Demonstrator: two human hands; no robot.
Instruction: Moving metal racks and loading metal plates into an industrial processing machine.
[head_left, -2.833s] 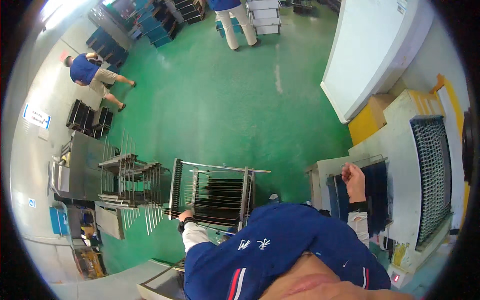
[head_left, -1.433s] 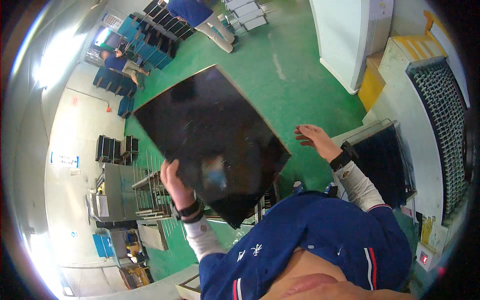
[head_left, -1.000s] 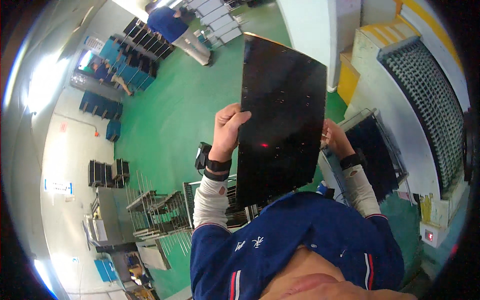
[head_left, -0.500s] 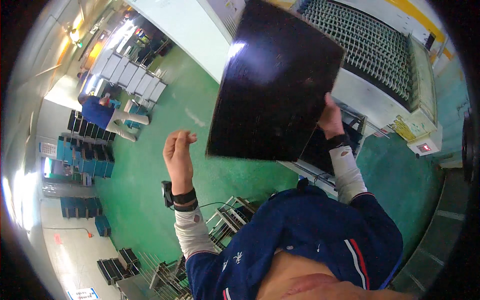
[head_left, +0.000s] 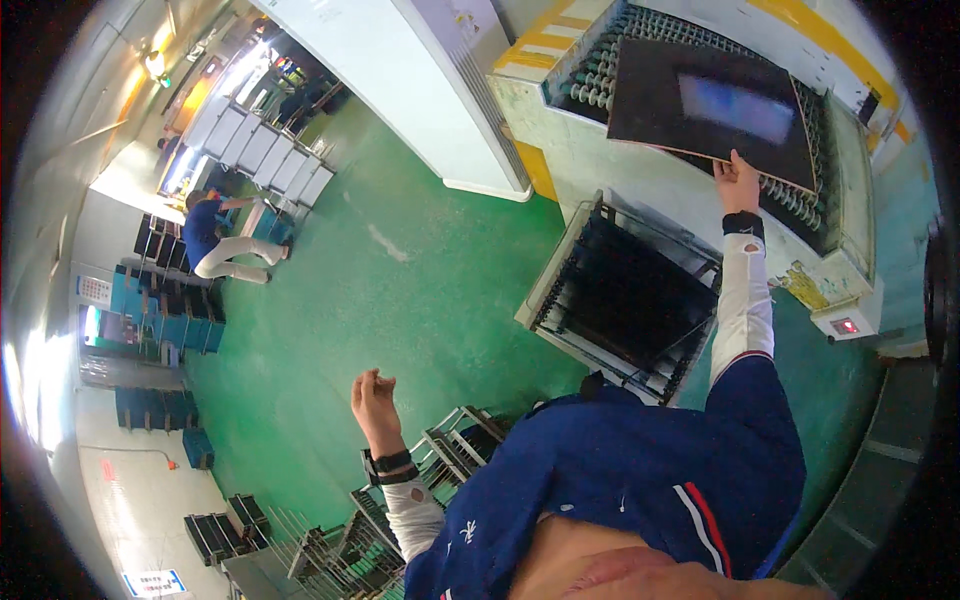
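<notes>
A thin, glossy black rectangular panel (head_left: 665, 100) lies tilted over the rollers (head_left: 592, 92) of a conveyor machine at the upper right. My right hand (head_left: 738, 186) grips its near edge, thumb on top and fingers underneath. Whether the panel's far side rests on the rollers I cannot tell. My left hand (head_left: 374, 408) is held over the floor at the lower middle, its fingers curled in toward the thumb, with nothing visible in them. Between me and the machine stands a metal-framed rack (head_left: 543, 308) with dark panels (head_left: 630, 285) inside.
A white cabinet-like column (head_left: 400, 90) stands left of the conveyor. Metal racks (head_left: 455, 440) sit close by my left forearm. Across the green floor (head_left: 330, 300), a co-worker (head_left: 220, 240) bends beside stacked teal bins (head_left: 190, 320). A control box (head_left: 848, 322) is at the conveyor's right end.
My right hand has carried the panel away from me, up and to the right, over the rollers, tilting it flatter. The rack below is now uncovered. My left hand has dropped lower.
</notes>
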